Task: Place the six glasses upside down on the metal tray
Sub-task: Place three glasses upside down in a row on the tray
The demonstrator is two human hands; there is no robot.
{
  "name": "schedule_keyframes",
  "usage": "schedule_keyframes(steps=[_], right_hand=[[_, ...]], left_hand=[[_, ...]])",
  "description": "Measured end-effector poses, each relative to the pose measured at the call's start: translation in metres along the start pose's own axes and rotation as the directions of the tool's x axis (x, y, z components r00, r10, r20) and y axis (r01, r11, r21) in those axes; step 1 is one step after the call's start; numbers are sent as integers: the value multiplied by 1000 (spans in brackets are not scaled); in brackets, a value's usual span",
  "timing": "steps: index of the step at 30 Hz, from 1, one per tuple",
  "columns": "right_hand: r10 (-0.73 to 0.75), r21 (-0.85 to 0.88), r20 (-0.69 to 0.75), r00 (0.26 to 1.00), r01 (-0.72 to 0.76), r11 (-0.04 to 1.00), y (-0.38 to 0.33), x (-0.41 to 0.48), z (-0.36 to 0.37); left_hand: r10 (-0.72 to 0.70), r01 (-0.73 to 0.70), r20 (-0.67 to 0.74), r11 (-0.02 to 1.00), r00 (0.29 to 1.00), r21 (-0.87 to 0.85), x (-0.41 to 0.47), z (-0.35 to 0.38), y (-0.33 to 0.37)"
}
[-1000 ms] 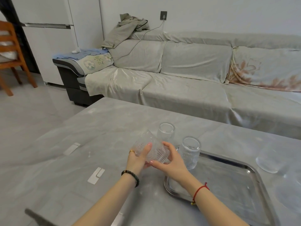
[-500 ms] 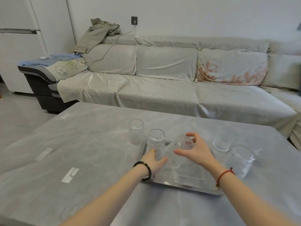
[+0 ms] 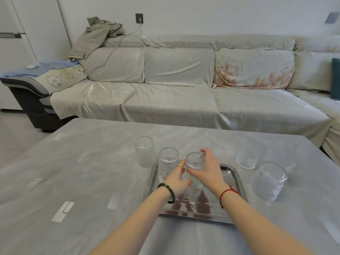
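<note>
**Glass may knock its neighbour**

Both hands, the left hand and the right hand, are clamped on one ribbed glass standing on the metal tray. The second glass stands just beside; a careless release could tip either.

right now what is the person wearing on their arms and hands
Both forearms are bare, with no sleeves in view. The left hand has a thin gold ring on one finger, and a bracelet of dark round beads circles the left wrist. The right hand shows no ring; its wrist carries a thin red string bracelet.
</note>
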State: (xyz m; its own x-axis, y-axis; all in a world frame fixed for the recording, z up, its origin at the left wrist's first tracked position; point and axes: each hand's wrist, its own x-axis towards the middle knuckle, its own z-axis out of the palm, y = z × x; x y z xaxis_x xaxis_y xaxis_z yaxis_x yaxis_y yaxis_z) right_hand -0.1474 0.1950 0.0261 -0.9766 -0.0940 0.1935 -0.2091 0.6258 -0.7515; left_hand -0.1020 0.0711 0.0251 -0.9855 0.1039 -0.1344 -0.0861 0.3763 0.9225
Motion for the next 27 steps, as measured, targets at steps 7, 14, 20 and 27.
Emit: schedule_keyframes(steps=[7, 14, 20, 27], right_hand=[[-35, 21, -6, 999, 35, 999, 3, -5, 1], [-257, -58, -85, 963, 253, 966, -26, -18, -2], [-427, 198, 97, 899, 403, 894, -88, -33, 43], [-49, 295, 327, 944, -53, 954, -101, -13, 125]], left_hand=[[42, -44, -33, 997, 999, -56, -2, 0, -10], [150, -160, -239, 987, 959, -23, -33, -40, -29], [56, 32, -245, 940, 968, 341, -71, -84, -88], [15, 26, -51, 694, 999, 720, -78, -85, -123]])
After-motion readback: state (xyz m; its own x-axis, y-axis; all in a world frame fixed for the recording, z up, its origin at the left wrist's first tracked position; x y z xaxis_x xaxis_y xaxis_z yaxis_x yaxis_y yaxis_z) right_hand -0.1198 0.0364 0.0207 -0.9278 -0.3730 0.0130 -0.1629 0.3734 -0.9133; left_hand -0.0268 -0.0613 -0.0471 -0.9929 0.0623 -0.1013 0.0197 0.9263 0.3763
